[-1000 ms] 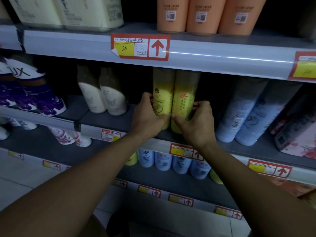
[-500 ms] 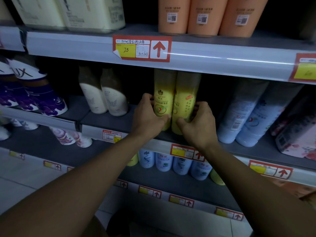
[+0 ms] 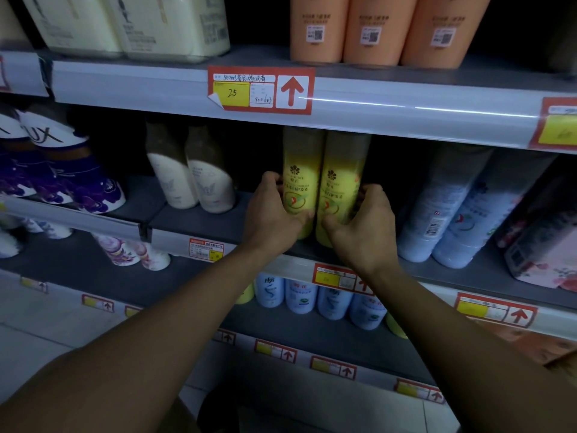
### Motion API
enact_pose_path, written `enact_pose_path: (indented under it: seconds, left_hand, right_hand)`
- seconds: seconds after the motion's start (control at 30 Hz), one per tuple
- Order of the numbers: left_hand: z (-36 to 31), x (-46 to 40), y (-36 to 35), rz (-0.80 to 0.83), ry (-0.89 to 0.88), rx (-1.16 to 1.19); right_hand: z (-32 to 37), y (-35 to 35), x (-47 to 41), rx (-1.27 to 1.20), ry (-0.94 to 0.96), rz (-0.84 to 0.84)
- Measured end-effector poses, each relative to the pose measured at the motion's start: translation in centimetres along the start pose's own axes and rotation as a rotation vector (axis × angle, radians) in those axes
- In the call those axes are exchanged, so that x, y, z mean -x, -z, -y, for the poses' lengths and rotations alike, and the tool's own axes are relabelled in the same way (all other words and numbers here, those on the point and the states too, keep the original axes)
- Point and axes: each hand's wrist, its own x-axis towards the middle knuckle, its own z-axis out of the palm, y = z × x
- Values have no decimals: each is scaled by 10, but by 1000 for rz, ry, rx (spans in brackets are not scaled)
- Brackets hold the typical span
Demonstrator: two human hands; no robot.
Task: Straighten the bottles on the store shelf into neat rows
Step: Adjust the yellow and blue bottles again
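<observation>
Two tall yellow bottles stand side by side, touching, on the middle shelf. My left hand grips the left yellow bottle near its base, thumb across the front. My right hand grips the right yellow bottle the same way from the right. Both labels face front. The bottle tops are hidden behind the upper shelf rail.
Two white bottles stand left of the yellow pair, purple bottles farther left. Pale blue bottles lean at the right beside a floral pack. Orange bottles and cream jugs fill the shelf above; small blue bottles sit below.
The right yellow bottle has been turned, so its flower logo label now faces front like the left one. Both hands stayed on the bottles.
</observation>
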Motion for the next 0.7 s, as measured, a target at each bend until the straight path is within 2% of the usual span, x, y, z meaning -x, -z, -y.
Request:
enact_pose_path:
  seconds: [0.13,0.7]
  left_hand:
    - [0,0,0,-5,-2,1]
    - [2,1,1,-23,-12,14]
  right_hand:
    - [-1,0,-1,45,1,-20]
    - [-6,0,-4,-30,29,-21]
